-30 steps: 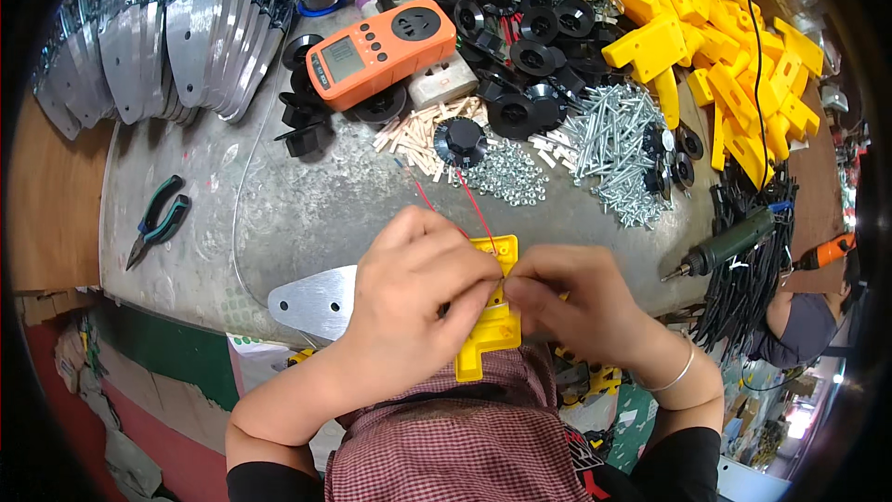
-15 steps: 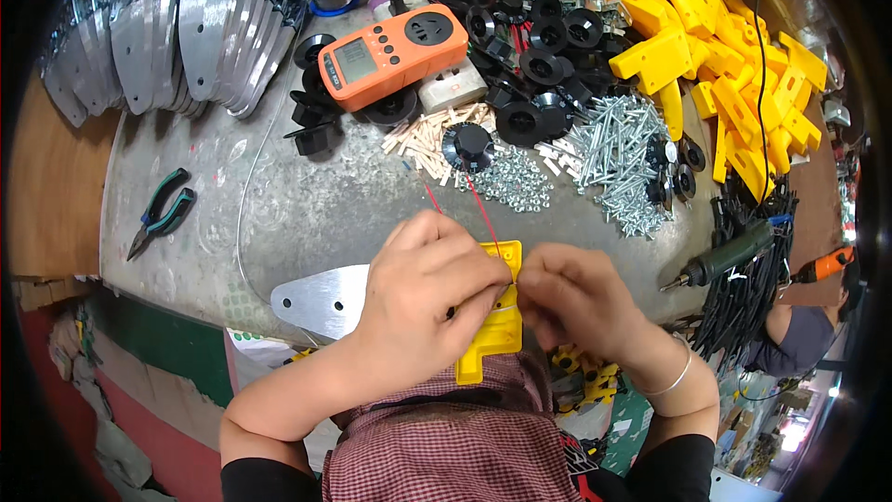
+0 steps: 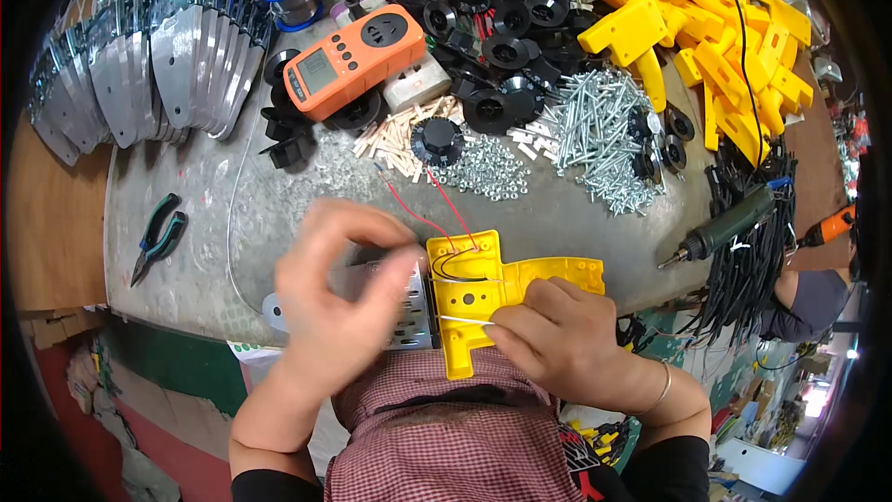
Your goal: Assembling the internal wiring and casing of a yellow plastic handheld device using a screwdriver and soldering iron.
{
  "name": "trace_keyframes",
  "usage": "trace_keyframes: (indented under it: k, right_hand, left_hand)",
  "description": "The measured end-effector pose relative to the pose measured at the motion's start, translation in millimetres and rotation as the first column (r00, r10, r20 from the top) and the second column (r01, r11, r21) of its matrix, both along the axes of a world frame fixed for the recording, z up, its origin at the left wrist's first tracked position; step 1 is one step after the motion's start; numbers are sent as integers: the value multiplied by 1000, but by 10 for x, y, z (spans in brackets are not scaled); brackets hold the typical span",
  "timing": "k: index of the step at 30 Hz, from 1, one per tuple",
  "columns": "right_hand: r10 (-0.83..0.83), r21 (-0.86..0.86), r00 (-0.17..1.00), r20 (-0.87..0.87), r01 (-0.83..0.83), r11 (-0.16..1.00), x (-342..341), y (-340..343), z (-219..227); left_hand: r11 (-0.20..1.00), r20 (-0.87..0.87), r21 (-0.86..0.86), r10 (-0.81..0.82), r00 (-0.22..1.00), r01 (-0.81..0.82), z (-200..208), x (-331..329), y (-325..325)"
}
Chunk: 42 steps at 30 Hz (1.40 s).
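The yellow plastic handle half-shell (image 3: 511, 281) lies hollow side up at the table's front edge, its grip pointing right. Two red wires (image 3: 451, 200) lead out of its far end, and dark wire curves inside it. Against its left side sits a silver metal blade plate with a slotted bracket (image 3: 409, 321). Over the plate hovers my left hand (image 3: 334, 288), blurred, thumb and forefinger curved with their tips apart and nothing visible between them. My right hand (image 3: 562, 339) is closed over the shell's near side, pinching a thin white strip (image 3: 465, 320) that crosses the hollow.
Teal-handled pliers (image 3: 160, 237) lie at left, near stacked blade plates (image 3: 186, 65). Beyond the shell are an orange meter (image 3: 353, 60), black dials (image 3: 437, 141), nuts (image 3: 488, 167), screws (image 3: 604, 130) and piled yellow shells (image 3: 632, 28). A green electric screwdriver (image 3: 725, 228) lies right, beside black cables.
My left hand has lifted off the shell and moved left. The shell now shows its grip toward the right, and my right hand has come down onto its near side.
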State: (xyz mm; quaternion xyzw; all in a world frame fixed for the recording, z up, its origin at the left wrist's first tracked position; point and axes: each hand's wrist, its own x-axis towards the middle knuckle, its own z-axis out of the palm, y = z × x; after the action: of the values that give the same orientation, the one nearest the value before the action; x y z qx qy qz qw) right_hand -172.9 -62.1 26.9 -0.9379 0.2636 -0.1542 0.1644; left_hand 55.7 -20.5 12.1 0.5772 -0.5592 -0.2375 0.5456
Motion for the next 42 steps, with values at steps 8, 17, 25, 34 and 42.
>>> trace_keyframes:
  k: [8,17,25,34,42]
  right_hand:
    - [-204,292,968,145,155,944,-71,-67,-75]
    - [-110,133,953,283,75,988,-126,-82,-200]
    - [64,-164,939,339,-8,986,-148,40,-191]
    - [-156,42,912,379,152,988,-42,61,-128]
    - [-533,987,845,-46,-45,-157,17,40,78]
  left_hand:
    - [982,-600,179,58,798,63,-58,-45,-86]
    - [973,562,-179,-21,827,147,-106,-277,278]
    - [986,573,-83,-73,816,147,-23,-493,151]
    - [981,502,-43,-142,853,188,-1,-446,159]
    - [966,522,-133,-121,845,221,-99,-449,145]
